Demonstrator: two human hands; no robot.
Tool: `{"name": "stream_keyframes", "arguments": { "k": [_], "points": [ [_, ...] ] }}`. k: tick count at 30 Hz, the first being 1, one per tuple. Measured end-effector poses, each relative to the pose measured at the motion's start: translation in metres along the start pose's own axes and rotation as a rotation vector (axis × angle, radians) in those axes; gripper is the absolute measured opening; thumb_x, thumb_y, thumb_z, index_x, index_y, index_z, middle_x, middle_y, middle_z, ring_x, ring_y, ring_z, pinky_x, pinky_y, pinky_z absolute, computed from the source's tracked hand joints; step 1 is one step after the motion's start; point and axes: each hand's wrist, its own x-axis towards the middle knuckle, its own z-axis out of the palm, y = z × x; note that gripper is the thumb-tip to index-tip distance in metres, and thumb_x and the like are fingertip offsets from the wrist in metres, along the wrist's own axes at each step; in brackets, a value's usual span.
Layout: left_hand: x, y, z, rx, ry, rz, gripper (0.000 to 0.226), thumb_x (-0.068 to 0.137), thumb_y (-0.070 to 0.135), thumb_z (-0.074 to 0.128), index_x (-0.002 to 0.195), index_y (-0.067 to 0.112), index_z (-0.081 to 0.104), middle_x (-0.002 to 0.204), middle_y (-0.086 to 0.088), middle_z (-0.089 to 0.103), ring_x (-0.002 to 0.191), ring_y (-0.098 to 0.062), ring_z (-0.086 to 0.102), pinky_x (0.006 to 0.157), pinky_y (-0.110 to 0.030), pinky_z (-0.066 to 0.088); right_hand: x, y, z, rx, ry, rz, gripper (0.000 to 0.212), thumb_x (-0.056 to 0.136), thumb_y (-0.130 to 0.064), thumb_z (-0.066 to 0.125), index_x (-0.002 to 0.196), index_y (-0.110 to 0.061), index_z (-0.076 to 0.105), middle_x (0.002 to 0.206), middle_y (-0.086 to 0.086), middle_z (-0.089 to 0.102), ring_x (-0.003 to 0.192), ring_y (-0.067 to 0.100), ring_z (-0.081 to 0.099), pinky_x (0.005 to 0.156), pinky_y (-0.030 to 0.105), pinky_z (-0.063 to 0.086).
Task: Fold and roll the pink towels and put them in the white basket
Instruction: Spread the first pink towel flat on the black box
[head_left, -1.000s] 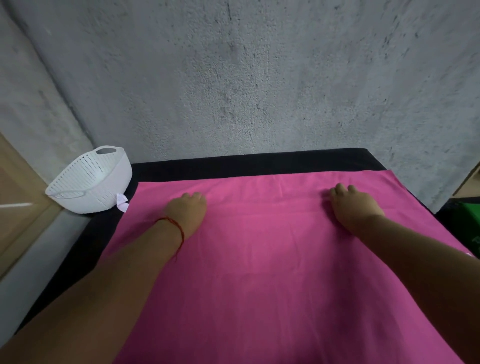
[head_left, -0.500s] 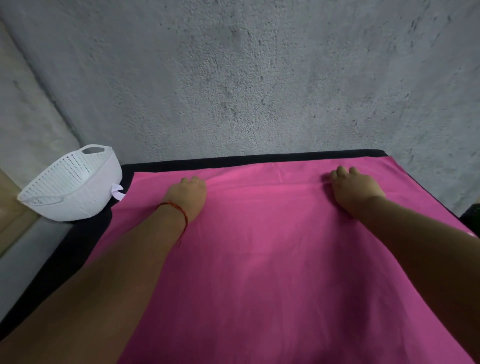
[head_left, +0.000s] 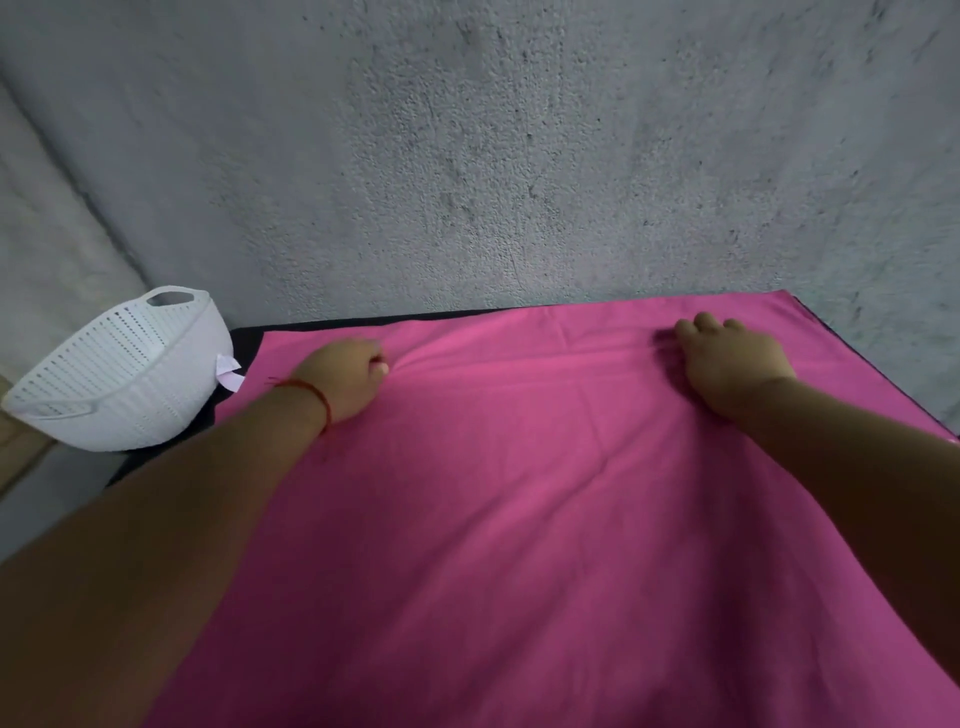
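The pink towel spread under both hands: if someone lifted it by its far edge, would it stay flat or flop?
Most likely flop: the pink towel shows soft creases beside the left hand, so it seems limp. It lies thin and flat on the black surface, so it is probably light and may bunch when pushed.

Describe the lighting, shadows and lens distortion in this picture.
Head view: dim, soft light, no glare; the pink towel is brighter at its far edge and darkens toward the camera, where both forearms lie in shadow; the right hand casts a small shadow to its left; wide-angle bending curves the wall corner above the white basket.
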Motion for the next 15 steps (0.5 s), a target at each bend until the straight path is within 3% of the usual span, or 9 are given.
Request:
{"name": "stream_keyframes", "arguments": {
  "k": [3, 5, 8, 10, 12, 15],
  "points": [
    [-0.022, -0.013, -0.016, -0.139, -0.201, -0.021, 0.053, 0.106, 0.043, 0.054, 0.156, 0.026, 0.047, 0.163, 0.001, 0.040, 0.151, -0.017, 0.036, 0.123, -0.025, 0.020, -0.016, 0.011, 0.012, 0.238, 0.014, 0.070, 0.058, 0.106, -0.052, 0.025, 0.147, -0.023, 0.053, 0.155, 0.010, 0.052, 0.138, 0.037, 0.052, 0.112, 0.052, 0.045],
    [-0.030, -0.015, -0.018, -0.089, -0.269, -0.063, 0.060, 0.108, 0.049, 0.043, 0.163, 0.030, 0.029, 0.171, -0.001, 0.021, 0.158, -0.018, 0.018, 0.127, -0.030, 0.008, -0.027, 0.015, 0.014, 0.276, -0.080, 0.059, 0.071, 0.102, -0.070, 0.024, 0.162, -0.032, 0.036, 0.171, -0.002, 0.030, 0.156, 0.027, 0.030, 0.126, 0.052, 0.025],
    [-0.028, -0.017, -0.010, -0.011, -0.348, -0.165, 0.067, 0.106, 0.063, 0.021, 0.166, 0.035, 0.009, 0.174, -0.004, 0.001, 0.160, -0.018, -0.004, 0.129, -0.044, -0.006, -0.036, 0.013, 0.006, 0.231, -0.207, 0.053, 0.084, 0.095, -0.082, 0.020, 0.168, -0.040, 0.011, 0.177, -0.010, 0.005, 0.163, 0.022, 0.007, 0.129, 0.052, 0.009],
    [-0.022, -0.014, -0.003, -0.025, -0.356, -0.250, 0.075, 0.094, 0.080, 0.011, 0.162, 0.049, 0.001, 0.173, 0.008, -0.008, 0.160, -0.024, -0.011, 0.126, -0.059, -0.009, -0.035, 0.011, 0.004, 0.231, -0.229, 0.072, 0.087, 0.092, -0.087, 0.016, 0.167, -0.043, 0.006, 0.176, -0.012, -0.001, 0.163, 0.021, 0.003, 0.129, 0.053, 0.007],
    [-0.021, -0.012, 0.003, -0.050, -0.310, -0.328, 0.069, 0.092, 0.084, 0.012, 0.156, 0.063, 0.000, 0.169, 0.023, -0.010, 0.159, -0.029, -0.012, 0.118, -0.073, -0.007, -0.033, 0.009, 0.003, 0.236, -0.237, 0.080, 0.089, 0.091, -0.089, 0.015, 0.167, -0.044, 0.005, 0.176, -0.012, -0.002, 0.163, 0.021, 0.003, 0.129, 0.055, 0.007],
    [-0.017, -0.017, 0.011, -0.035, -0.248, -0.318, 0.064, 0.093, 0.083, 0.014, 0.154, 0.066, 0.002, 0.170, 0.025, -0.008, 0.160, -0.029, -0.010, 0.116, -0.076, -0.004, -0.027, 0.009, 0.003, 0.223, -0.237, 0.082, 0.090, 0.090, -0.089, 0.014, 0.167, -0.043, 0.005, 0.176, -0.012, -0.002, 0.163, 0.020, 0.002, 0.128, 0.056, 0.008]
  ]
}}
